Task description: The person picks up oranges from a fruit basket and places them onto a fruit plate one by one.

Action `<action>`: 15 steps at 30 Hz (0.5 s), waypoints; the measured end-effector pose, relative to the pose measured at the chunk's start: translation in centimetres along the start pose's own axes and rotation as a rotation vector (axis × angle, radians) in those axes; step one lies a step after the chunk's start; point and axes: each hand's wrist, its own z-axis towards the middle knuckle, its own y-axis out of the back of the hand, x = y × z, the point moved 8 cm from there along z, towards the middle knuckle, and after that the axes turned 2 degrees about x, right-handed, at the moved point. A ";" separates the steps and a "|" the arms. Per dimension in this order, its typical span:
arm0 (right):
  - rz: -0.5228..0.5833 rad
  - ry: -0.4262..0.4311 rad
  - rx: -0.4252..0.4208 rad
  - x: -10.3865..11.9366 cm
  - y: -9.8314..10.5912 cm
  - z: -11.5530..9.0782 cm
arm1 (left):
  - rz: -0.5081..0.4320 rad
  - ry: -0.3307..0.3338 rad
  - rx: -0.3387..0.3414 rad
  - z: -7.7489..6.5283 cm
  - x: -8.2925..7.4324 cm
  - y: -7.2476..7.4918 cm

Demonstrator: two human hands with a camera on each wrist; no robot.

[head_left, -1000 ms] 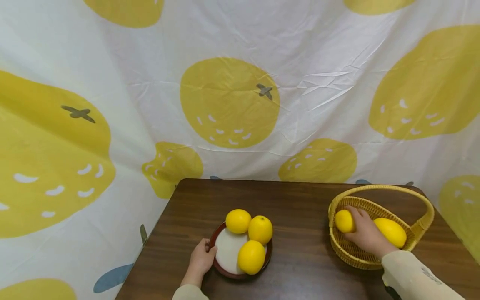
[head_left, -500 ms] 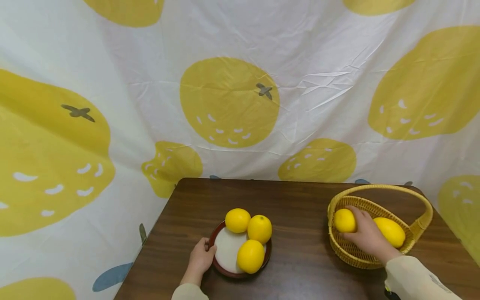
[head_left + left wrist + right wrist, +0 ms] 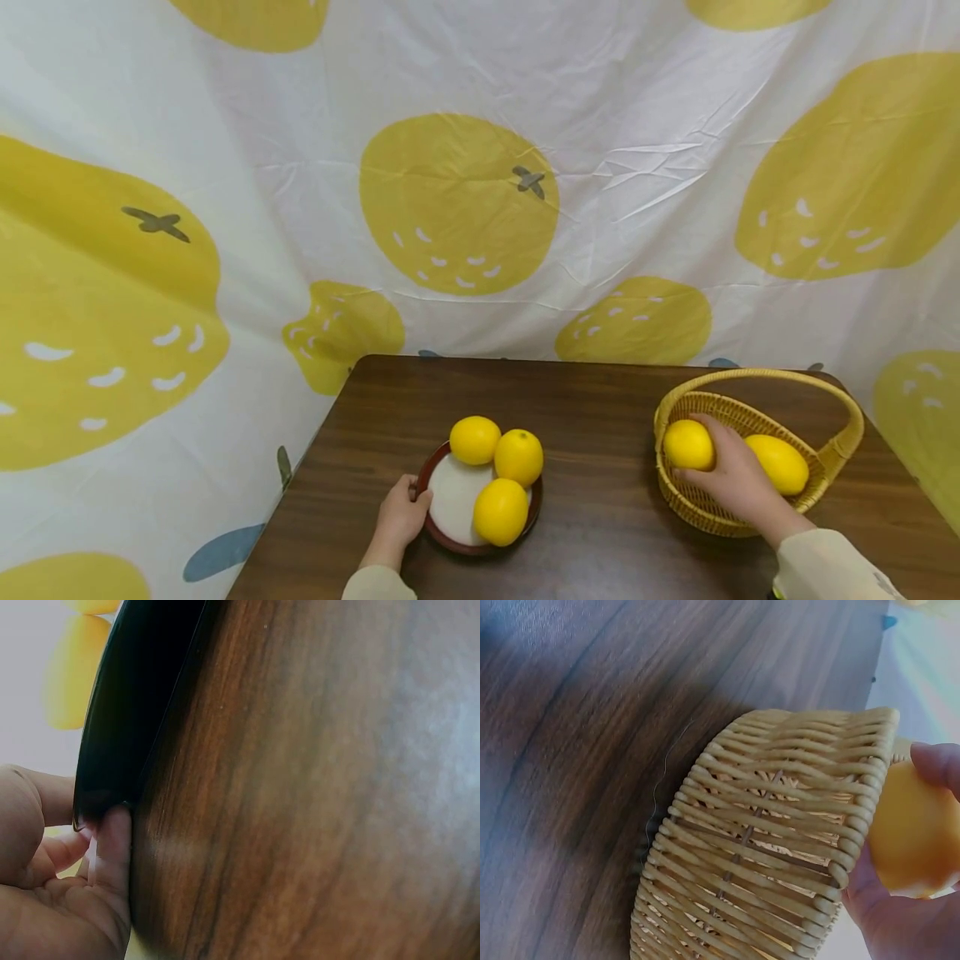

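Observation:
My right hand (image 3: 731, 479) grips a lemon (image 3: 689, 445) between thumb and fingers, inside the left end of the wicker basket (image 3: 701, 517). In the right wrist view the held lemon (image 3: 915, 832) shows just past the basket's woven rim (image 3: 866, 802). Another lemon (image 3: 778, 464) lies in the basket, right of that hand. My left hand (image 3: 400, 517) pinches the left rim of a round plate (image 3: 453, 500), white inside with a dark red-brown edge. Three lemons sit on the plate: one at the back (image 3: 475, 440), one at right (image 3: 518, 457), one in front (image 3: 501, 512).
A dark wooden table (image 3: 600, 517) carries the plate and basket. The basket's tall handle (image 3: 772, 375) arches over its far side. Behind the table hangs a white curtain (image 3: 637, 208) printed with big yellow lemons.
The right hand has lifted the gripped lemon slightly within the basket, and its thumb has shifted left under it. The left hand and the plate stay put.

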 end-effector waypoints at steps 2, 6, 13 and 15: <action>0.002 -0.001 -0.003 0.1 0.0 -0.1 | 0.005 0.001 0.001 0.0 0.0 0.0; 0.011 -0.002 -0.010 0.3 0.1 -0.4 | 0.008 0.005 0.003 0.1 0.2 0.0; 0.023 0.010 -0.038 0.7 0.1 -1.2 | 0.009 0.000 -0.004 0.2 0.3 -0.1; 0.023 0.016 -0.049 0.9 0.2 -1.3 | 0.008 0.003 -0.005 0.2 0.3 -0.1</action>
